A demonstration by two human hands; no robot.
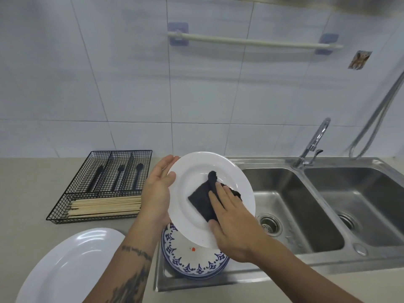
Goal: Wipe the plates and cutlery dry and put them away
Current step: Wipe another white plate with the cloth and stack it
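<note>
1. The beige stone-look desk point(26, 189) runs across the lower left of the frame, and the steel double sink point(290, 217) fills the lower right. Working over the sink's drainer keeps any drips off the desk.
2. A large white oval platter point(65, 265) lies flat at the lower left; it looks a likely place to set wiped pieces near.
3. The black wire cutlery tray point(98, 184), left of centre, holds black utensils in its far compartments and pale wooden chopsticks in the near one.
4. The round white plate point(196, 206) sits tilted at the centre of the frame, face toward the camera. Tilting it lets water run to the lower rim, so wipe there last.
5. A stack of blue-patterned plates point(192, 261) waits just below it on the drainer.
6. The left hand point(158, 189) cradles the plate's left rim, thumb on the face.
7. The right hand point(231, 221) presses flat, fingers spread, on the cloth.
8. The folded black cloth point(203, 197) lies on the plate's well; sweep it in circles outward, rim included.
</note>
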